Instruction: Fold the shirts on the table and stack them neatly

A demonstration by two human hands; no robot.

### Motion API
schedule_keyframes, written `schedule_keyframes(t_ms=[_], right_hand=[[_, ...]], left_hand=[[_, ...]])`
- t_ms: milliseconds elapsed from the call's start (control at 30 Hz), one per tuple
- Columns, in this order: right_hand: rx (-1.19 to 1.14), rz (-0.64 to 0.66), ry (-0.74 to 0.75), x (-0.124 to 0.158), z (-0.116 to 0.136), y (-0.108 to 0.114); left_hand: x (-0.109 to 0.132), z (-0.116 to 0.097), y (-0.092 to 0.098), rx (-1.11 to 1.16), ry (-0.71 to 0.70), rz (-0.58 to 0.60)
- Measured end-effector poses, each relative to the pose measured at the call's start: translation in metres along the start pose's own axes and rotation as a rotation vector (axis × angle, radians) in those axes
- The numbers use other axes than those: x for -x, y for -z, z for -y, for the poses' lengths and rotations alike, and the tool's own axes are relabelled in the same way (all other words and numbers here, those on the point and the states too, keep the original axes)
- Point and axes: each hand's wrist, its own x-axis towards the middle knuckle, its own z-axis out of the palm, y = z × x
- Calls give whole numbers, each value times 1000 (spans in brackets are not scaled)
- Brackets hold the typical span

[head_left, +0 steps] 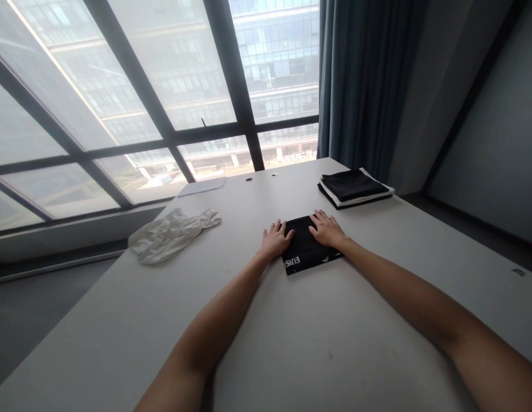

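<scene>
- Take the folded black garment (307, 245) as the centre of a clock, with 12 pointing away from you: it lies flat on the white table (291, 343) straight ahead, between your two hands.
- White lettering (291, 261) runs along its near edge at about 7 o'clock; you cannot read all of it. More white print shows at about 5 o'clock, partly hidden near your right wrist.
- Your left hand (275, 241) rests palm down at 9 o'clock on the garment's left edge, fingers loosely spread and thumb reaching inward over the black fabric. It lies open, with nothing pinched in it.
- Your right hand (328, 230) rests palm down at about 2 o'clock, fingers extended and thumb pointing inward. It too is open, laid on the fabric rather than clasping it.
- Near you at 1 o'clock sits a stack of folded fabric (355, 186), black on top, a white layer beneath and a dark one at the bottom, apart from your right hand.
- Well out at 9 o'clock lies a crumpled white cloth (173, 236), close to the table's left edge.
- At 10 o'clock, farther off, a flat white sheet (203, 186) lies by the window (184, 68); you cannot tell whether it is paper or cloth.
- At 11 o'clock a small dark disc (249, 179) shows on the tabletop.
- Beyond the stack, a blue-grey curtain (360, 86) hangs at about 1 o'clock.
</scene>
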Motion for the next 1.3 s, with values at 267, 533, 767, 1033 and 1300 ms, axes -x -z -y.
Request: schedule_keyframes(t_ms=[267, 533, 767, 1033, 1300], right_hand=[[-282, -65, -128, -15, -13, -2], [-284, -324, 33, -19, -19, 25], [-178, 28, -14, -11, -13, 16], [-935, -264, -160, -24, -63, 22], [-1233, 21, -41, -7, -37, 57]], left_hand=[[18, -24, 7, 71, -102, -171], [46, -51, -12, 13, -386, -32], [49, -48, -11, -68, -402, -22], [72, -79, 0, -7, -721, 27], [89, -93, -13, -30, -828, 50]])
